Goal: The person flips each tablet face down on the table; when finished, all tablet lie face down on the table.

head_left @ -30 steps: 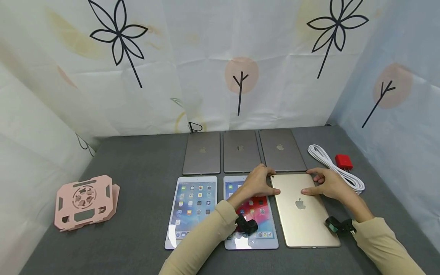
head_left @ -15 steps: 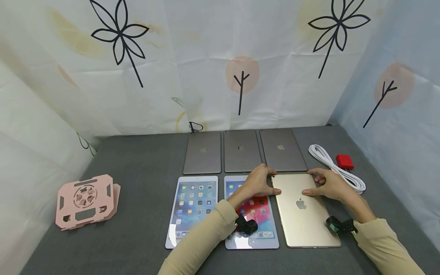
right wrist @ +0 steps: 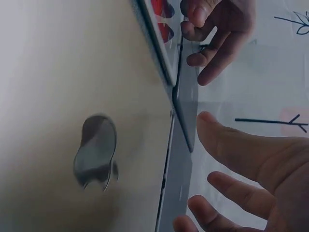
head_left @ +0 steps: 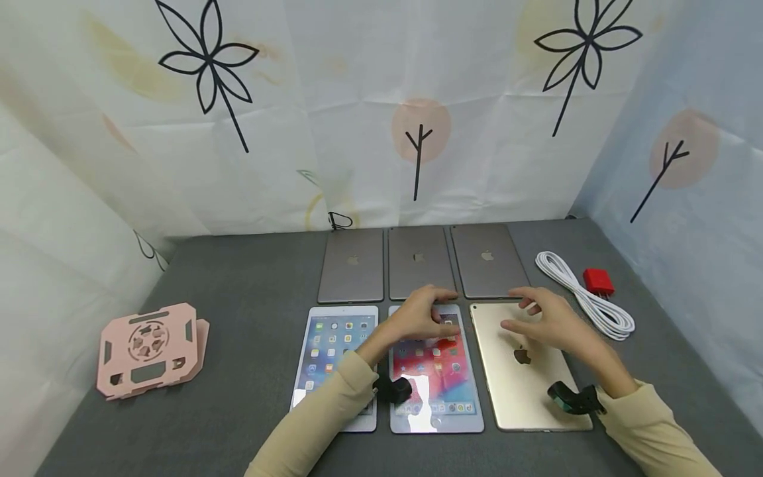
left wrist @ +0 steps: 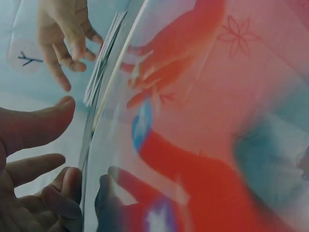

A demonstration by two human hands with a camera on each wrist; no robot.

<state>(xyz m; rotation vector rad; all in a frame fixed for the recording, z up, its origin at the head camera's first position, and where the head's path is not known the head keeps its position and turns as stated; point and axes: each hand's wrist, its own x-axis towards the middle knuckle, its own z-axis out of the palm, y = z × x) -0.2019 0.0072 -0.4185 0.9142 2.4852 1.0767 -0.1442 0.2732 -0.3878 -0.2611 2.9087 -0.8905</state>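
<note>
Where right grip (head_left: 552, 322) hovers — tablet (head_left: 521, 391) lies.

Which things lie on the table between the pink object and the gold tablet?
A blue-screen tablet and a red-screen tablet, side by side, as the head view shows.

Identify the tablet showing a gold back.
The rightmost near-row tablet; the three far tablets show grey backs, and the other near two lie screen up.

Partly hides the red-screened tablet (head_left: 435, 381) behind the left hand (head_left: 420, 316), the gold tablet (head_left: 518, 391) behind the right hand (head_left: 550, 319); loses the front edge of the worktop (head_left: 238, 384) below the head view.
</note>
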